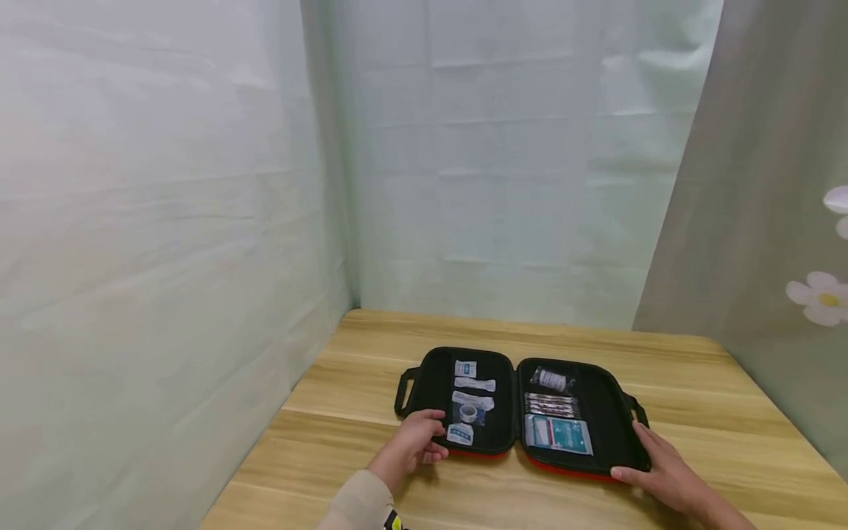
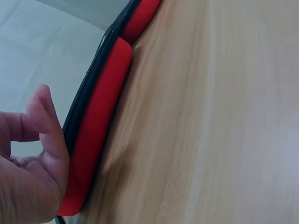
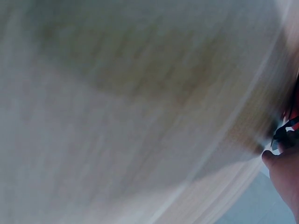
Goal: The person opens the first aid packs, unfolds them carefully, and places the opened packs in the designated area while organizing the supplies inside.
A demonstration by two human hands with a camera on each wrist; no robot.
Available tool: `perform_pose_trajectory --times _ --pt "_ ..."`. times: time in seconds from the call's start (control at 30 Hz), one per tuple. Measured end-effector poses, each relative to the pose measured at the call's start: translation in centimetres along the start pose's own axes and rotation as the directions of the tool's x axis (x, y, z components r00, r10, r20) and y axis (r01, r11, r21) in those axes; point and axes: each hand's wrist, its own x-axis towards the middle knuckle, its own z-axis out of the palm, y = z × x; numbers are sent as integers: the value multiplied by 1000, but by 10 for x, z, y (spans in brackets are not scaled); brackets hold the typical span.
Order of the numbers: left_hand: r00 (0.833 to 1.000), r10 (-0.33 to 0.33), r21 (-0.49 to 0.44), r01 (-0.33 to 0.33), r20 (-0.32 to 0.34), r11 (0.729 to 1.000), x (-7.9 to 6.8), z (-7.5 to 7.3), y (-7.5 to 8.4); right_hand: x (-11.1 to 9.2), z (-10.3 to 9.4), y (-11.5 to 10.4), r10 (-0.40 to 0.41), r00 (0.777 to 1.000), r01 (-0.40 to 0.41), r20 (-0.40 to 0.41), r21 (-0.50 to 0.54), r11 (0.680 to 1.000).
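Note:
An unfolded first-aid case [image 1: 606, 397], black inside with a red shell, lies flat on the table. Its left half holds small white packets [image 1: 466, 369] and a roll of white tape [image 1: 468, 414]. On the right half sit a wrapped bandage roll [image 1: 553, 380], several thin sachets [image 1: 552, 405] and a teal-and-white packet [image 1: 559, 434]. My left hand [image 1: 414, 440] rests at the left half's front corner; its thumb [image 2: 49, 123] stands beside the rim, holding nothing. My right hand [image 1: 665, 471] grips the right front corner by the handle, with some fingers hidden.
The wooden table [image 1: 318, 442] runs beneath the case and out to both sides. Pale sheeting [image 1: 165, 221] hangs along the left and back. A grey-green curtain [image 1: 742, 184] with white flowers hangs on the right.

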Motion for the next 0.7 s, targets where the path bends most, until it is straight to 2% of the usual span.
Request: perform_pose_trajectory --times 0.2,0.4,0.5,0.6,0.7 --pt "999 26 33 -25 -29 999 -2 -8 3 1 -2 -5 -11 1000 11 -6 -5 1000" --pt "997 77 49 -76 -8 996 -4 -17 4 2 -2 -6 6 1000 -6 3 -27 1000" --pt "993 118 87 -118 2 989 -8 -24 8 3 -1 -10 2 1000 -2 7 -31 1000" --pt "985 173 167 -171 0 971 -10 -30 15 4 -1 -14 -11 1000 12 4 -47 999" --pt "970 242 290 -230 -6 929 -6 -37 27 5 0 -19 -68 996 63 -53 -85 994"
